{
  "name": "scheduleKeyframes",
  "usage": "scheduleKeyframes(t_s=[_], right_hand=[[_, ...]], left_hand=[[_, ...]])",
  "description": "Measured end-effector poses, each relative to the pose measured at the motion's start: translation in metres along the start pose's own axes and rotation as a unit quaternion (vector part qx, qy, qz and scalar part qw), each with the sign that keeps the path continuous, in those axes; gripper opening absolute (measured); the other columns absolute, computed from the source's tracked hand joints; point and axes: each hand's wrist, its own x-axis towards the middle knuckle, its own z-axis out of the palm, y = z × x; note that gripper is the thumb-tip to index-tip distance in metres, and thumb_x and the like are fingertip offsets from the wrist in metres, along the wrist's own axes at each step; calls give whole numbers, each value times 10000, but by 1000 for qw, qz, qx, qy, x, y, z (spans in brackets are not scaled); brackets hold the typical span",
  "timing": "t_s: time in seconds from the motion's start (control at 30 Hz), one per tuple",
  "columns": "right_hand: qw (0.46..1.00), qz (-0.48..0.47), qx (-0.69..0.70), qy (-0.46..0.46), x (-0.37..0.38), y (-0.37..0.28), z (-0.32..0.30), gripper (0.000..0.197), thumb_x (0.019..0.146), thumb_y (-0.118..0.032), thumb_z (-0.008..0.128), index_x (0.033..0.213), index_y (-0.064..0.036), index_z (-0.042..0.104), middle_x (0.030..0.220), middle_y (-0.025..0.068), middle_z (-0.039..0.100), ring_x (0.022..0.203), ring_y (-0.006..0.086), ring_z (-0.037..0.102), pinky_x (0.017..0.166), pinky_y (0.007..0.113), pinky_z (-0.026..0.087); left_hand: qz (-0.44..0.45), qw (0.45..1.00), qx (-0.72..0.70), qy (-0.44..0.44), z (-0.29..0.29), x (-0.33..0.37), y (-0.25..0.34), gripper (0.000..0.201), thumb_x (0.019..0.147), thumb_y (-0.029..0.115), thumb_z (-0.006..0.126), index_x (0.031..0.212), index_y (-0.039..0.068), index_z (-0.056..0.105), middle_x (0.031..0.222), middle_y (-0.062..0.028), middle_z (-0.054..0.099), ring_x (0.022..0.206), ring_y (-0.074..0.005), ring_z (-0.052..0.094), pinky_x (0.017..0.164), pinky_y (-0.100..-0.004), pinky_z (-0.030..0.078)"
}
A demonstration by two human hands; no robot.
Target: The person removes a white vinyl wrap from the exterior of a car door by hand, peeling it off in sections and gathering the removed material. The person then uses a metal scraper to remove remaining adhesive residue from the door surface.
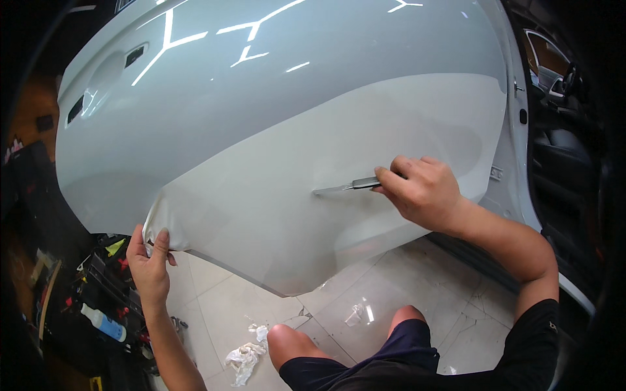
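A light grey car door (287,85) fills most of the view, its upper part glossy with bright light reflections. Over its lower part lies a pale white film (248,195) with a curved upper edge. At the film's lower left corner, my left hand (153,264) pinches a folded, lifted piece between thumb and fingers. My right hand (424,192) is closed around a snap-off utility knife (364,184) with its blade out, pointing left. The blade lies close over the middle of the white area; whether it touches the surface I cannot tell.
Crumpled white scraps (244,362) lie on the tiled floor (218,300) below the door. At lower left, a dark tool cart (111,280) carries a white bottle with blue liquid (104,322). To the right is the car's open doorway with a dark seat (564,159).
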Motion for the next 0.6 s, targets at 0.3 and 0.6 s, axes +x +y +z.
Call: scheduleKeyframes(t_s=[0.3,0.6], right_hand=[[998,37,-22,-39,-37,45,-18,176,876,-249,734,882,-118,618,750,28,555,568,195,584,531,327,432],[995,75,-42,-55,-84,110,-29,200,884,-257,727,852,-107,599,741,46,567,581,231,601,510,366,458]], left_hand=[[-16,999,32,11,0,0,1,236,984,181,685,1104,-9,613,830,3,600,630,-53,523,508,-216,430],[-22,999,33,20,1,2,-2,241,1005,195,656,1149,12,597,848,3,606,610,-45,493,513,-217,400]])
